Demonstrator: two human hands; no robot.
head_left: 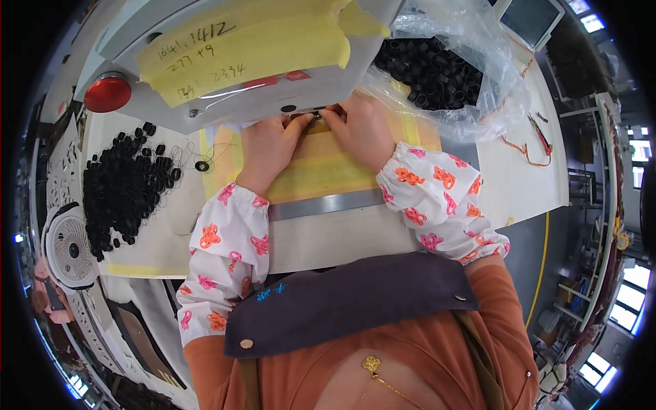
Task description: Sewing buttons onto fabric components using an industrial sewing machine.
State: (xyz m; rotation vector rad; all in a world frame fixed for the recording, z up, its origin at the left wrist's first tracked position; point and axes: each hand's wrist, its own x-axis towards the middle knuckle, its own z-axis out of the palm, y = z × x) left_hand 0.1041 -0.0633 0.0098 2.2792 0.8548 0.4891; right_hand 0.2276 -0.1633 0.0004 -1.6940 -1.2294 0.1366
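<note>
My left hand (270,149) and my right hand (362,130) meet under the front of a grey machine (205,113). Thumbs and fingertips of both are pinched close together over a yellow-covered work surface (321,167). Something small and dark shows between the fingertips, too little of it visible to name. The machine's front hides part of the right fingers. To the right of my hands, a clear plastic bag (502,89) holds many short black rings (437,75). A heap of small black ring-like pieces (126,191), tangled with thin dark threads, lies on the left.
A red push button (107,92) sticks out of the machine's left side, and yellow paper (253,51) is taped across its front. A metal strip (328,206) edges the work surface. Red-handled pliers (540,134) lie far right near an orange cord (523,145). A white fan (70,247) stands left.
</note>
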